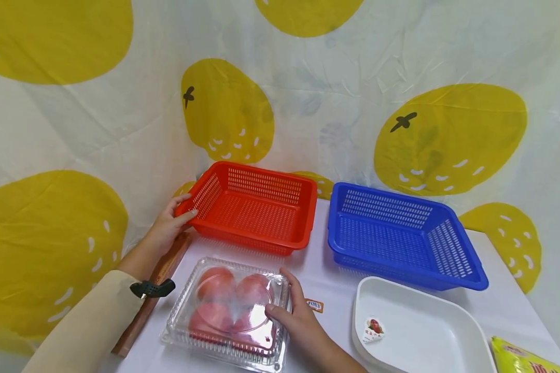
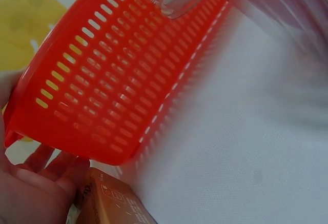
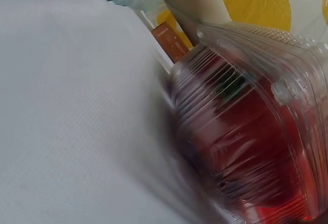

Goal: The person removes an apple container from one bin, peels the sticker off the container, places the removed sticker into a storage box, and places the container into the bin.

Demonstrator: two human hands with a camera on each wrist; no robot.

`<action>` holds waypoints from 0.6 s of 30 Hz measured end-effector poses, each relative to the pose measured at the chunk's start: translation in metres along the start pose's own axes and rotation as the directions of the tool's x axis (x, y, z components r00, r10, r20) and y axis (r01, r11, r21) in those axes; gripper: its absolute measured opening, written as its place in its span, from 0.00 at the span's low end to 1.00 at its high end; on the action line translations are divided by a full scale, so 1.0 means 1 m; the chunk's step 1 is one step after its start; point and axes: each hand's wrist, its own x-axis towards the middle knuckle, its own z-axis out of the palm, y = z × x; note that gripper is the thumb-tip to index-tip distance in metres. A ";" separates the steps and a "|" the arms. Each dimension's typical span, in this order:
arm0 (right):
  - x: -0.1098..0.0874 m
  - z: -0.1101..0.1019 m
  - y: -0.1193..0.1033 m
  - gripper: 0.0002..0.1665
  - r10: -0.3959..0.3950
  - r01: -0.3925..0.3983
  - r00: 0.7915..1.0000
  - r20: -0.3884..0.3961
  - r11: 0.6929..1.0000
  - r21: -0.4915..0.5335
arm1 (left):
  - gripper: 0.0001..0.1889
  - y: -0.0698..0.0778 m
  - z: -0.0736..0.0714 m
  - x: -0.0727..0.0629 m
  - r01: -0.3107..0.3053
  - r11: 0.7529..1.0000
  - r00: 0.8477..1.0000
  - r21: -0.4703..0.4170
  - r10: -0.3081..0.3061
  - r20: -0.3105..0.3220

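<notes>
My left hand [image 1: 168, 223] grips the left end of a red plastic basket [image 1: 259, 241], its thumb and fingers at the rim. In the left wrist view, fingers [image 2: 61, 167] curl beneath the basket's rim. Nearer me lies a clear plastic clamshell box [image 1: 179, 324], lid closed, with several round red fruits [image 1: 210, 316] inside that look like tomatoes. My right hand [image 1: 303, 316] holds the box's right side, thumb on the lid and fingers along the edge. The right wrist view shows the ribbed wall of the clamshell tilted and close up.
A blue basket [image 1: 382, 259] stands right of the red one. Before it sits a white tray [image 1: 429, 331] with a fruit sticker [image 1: 373, 330] inside. A yellow packet [image 1: 522, 357] lies at the front right. Along the left table edge runs a long brown box [image 1: 137, 326].
</notes>
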 end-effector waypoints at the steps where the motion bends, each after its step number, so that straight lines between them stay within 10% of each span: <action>1: 0.000 0.001 0.000 0.52 0.005 -0.005 1.000 -0.007 1.000 -0.008 | 0.36 0.000 0.000 0.000 0.005 1.000 1.000 0.006 -0.005 0.003; 18: -0.002 0.009 -0.021 0.47 0.076 -0.076 0.997 0.008 0.975 0.210 | 0.36 0.004 0.001 -0.003 -0.002 1.000 1.000 -0.014 0.002 0.012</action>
